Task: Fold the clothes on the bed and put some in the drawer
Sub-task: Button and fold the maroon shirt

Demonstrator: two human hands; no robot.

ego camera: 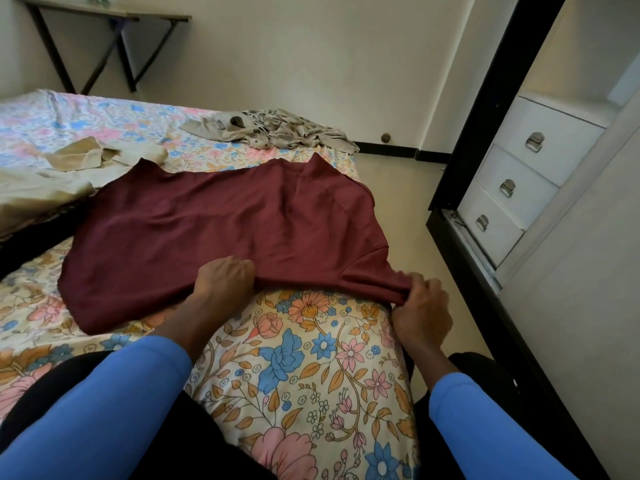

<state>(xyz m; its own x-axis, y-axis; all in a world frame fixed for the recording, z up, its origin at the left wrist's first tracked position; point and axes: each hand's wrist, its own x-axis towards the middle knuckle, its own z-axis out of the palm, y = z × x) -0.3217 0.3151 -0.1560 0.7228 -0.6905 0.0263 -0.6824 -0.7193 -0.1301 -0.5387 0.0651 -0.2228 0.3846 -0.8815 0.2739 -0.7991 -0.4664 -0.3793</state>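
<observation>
1. My blue sleeves [114, 403] enter from the bottom edge. Bare floral sheet of the bed [294, 368] lies between them, and the bed's right edge drops away just beside my right wrist.
2. My left hand [225, 282] has its fingers curled over the near hem of the maroon garment [225, 216], gripping it.
3. My right hand [420, 306] pinches a bunched near corner of the same garment, at the bed's right edge.
4. The maroon garment lies spread flat across the bed beyond both hands. Its near hem is raised slightly between them, and its right side reaches the bed's right edge.
5. A beige garment [69, 171] lies loosely heaped to the left, touching the maroon garment's far left corner.
6. A grey patterned garment [277, 129] lies crumpled near the bed's far right corner, apart from the maroon one, with sheet showing between.
7. A strip of floor [405, 188] runs between the bed's right edge and the black-framed wardrobe. Three white drawers [512, 188] there are all closed.
8. A folding table [104, 15] stands against the far wall, upper left.
</observation>
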